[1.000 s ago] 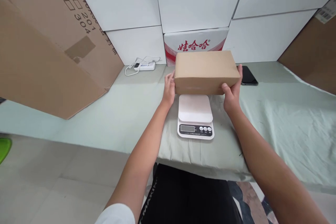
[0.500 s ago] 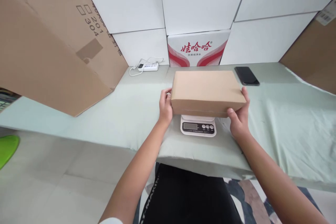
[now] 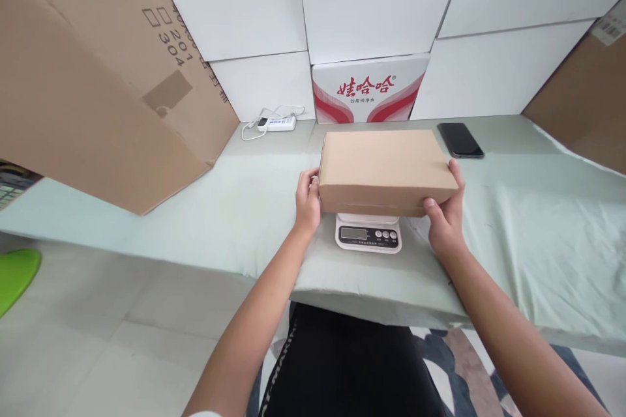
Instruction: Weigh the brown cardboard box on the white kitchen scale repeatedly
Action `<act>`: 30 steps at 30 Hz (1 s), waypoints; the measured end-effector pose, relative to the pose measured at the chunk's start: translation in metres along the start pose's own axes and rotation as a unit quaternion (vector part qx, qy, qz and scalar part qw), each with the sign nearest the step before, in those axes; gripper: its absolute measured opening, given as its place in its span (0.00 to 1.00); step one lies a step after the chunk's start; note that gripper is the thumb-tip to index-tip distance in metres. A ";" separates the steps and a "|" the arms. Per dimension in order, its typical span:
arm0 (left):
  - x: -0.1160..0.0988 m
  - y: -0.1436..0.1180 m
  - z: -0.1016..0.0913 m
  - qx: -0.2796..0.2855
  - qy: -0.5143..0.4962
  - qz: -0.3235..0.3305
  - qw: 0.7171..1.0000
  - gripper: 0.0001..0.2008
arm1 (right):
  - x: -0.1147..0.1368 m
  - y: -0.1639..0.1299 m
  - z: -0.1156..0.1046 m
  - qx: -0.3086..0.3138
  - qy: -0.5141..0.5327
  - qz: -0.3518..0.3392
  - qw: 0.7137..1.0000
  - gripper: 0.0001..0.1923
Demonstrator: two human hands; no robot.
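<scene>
My fingers (image 3: 310, 177) on the left hand (image 3: 308, 202) are curling against the left end of the brown cardboard box (image 3: 384, 166), and those of my right hand (image 3: 447, 221) are wrapping its near right corner, thumb pressing on the front face; both hands are gripping the box. It is lying flat over the white kitchen scale (image 3: 368, 233), covering the platform and leaving only the display and buttons showing. The scale is sitting on the pale green cloth (image 3: 528, 221) near the table's front edge. Behind the box a black phone (image 3: 460, 140) is lying flat, a red-and-white carton (image 3: 370, 88) is standing against the wall, and a white power strip (image 3: 276, 122) is resting to the left.
</scene>
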State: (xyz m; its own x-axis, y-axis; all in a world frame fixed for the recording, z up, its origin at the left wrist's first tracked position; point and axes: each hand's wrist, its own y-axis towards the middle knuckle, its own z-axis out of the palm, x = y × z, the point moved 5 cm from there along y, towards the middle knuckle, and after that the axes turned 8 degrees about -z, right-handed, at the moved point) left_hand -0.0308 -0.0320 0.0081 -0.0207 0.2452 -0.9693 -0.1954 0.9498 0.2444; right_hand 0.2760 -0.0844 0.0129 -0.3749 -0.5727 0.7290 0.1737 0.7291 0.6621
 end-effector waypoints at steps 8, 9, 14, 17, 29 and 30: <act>0.000 -0.001 0.002 0.011 0.013 -0.007 1.000 0.24 | -0.001 0.000 -0.003 -0.016 0.004 0.001 1.000 0.46; 0.000 -0.001 0.002 0.012 0.013 -0.012 1.000 0.24 | -0.001 0.000 -0.002 -0.016 0.005 0.000 1.000 0.45; -0.005 0.000 0.004 0.010 0.009 -0.002 1.000 0.25 | 0.007 0.004 -0.002 -0.020 0.005 -0.010 1.000 0.43; -0.019 0.015 0.007 -0.003 0.006 0.035 0.999 0.24 | 0.020 0.023 -0.005 -0.032 0.003 -0.035 0.999 0.43; 0.019 0.113 0.043 0.003 -0.032 -0.007 0.999 0.20 | -0.032 0.105 0.033 -0.022 -0.012 -0.053 0.998 0.56; 0.027 0.115 0.045 0.001 -0.029 -0.006 1.000 0.19 | -0.041 0.102 0.036 -0.020 -0.010 -0.048 0.999 0.57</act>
State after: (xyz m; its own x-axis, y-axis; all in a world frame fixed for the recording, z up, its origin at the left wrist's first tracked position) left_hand -0.0101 0.0930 0.0114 0.0380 0.2455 -0.9687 -0.1938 0.9528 0.2338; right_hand 0.2768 0.0270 0.0440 -0.4097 -0.6316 0.6582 0.1716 0.6553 0.7356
